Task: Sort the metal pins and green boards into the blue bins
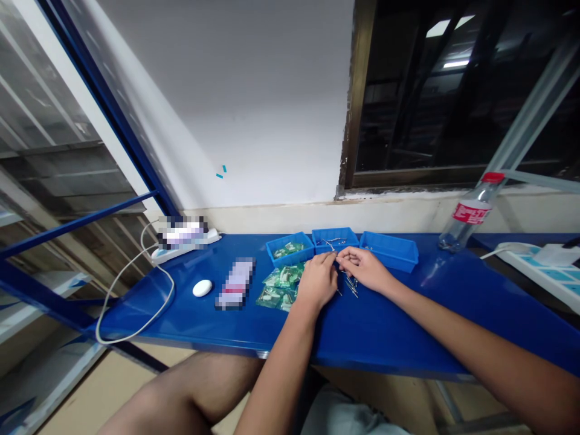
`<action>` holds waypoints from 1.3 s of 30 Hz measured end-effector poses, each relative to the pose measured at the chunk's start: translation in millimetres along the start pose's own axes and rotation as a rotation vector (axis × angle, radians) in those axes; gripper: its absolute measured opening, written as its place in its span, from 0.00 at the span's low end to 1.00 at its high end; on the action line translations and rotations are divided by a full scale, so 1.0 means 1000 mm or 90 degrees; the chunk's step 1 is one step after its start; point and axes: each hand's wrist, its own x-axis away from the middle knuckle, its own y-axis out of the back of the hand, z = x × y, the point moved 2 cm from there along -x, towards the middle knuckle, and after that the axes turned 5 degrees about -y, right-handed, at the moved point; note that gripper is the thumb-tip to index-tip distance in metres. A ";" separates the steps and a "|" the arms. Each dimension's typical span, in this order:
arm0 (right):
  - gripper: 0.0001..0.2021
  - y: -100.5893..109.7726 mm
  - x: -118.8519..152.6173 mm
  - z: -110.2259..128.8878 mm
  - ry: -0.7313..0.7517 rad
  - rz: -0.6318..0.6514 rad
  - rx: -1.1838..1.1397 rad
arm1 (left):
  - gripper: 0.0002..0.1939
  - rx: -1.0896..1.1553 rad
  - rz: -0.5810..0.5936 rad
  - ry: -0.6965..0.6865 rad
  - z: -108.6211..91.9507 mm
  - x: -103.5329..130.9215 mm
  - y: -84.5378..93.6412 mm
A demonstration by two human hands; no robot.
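Note:
My left hand [319, 277] is over the blue table, fingers bent and close together, right of several clear bags [277, 296] of white and green small parts. Beside it, my right hand [361, 266] is closed in a pinch, its fingertips meeting those of the left. What lies between the fingertips is too small and covered to make out. Thin metal pins or screws [352, 285] lie loose on the table under and between my hands. Just beyond is a blue tray [335, 235] with more thin metal pieces in it.
A left blue tray [290, 246] holds more green-and-white bags; a right blue tray [393, 257] stands beside. A plastic bottle [471, 211] with a red cap is at the back right. A white oval object [202, 288], a blurred-out flat item [236, 283] and a white cable [170, 296] lie left.

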 end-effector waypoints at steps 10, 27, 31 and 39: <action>0.20 0.008 -0.005 -0.002 -0.024 -0.047 -0.014 | 0.20 -0.088 0.099 -0.019 -0.004 0.003 -0.001; 0.18 0.006 -0.005 -0.003 -0.018 -0.055 -0.023 | 0.11 -0.245 0.140 -0.059 -0.009 -0.006 -0.004; 0.20 0.006 -0.005 -0.002 -0.025 -0.055 -0.022 | 0.08 -0.254 0.137 -0.061 -0.008 -0.006 -0.005; 0.23 0.009 -0.003 0.005 -0.057 -0.090 -0.067 | 0.10 -0.232 0.091 -0.027 -0.011 -0.006 0.001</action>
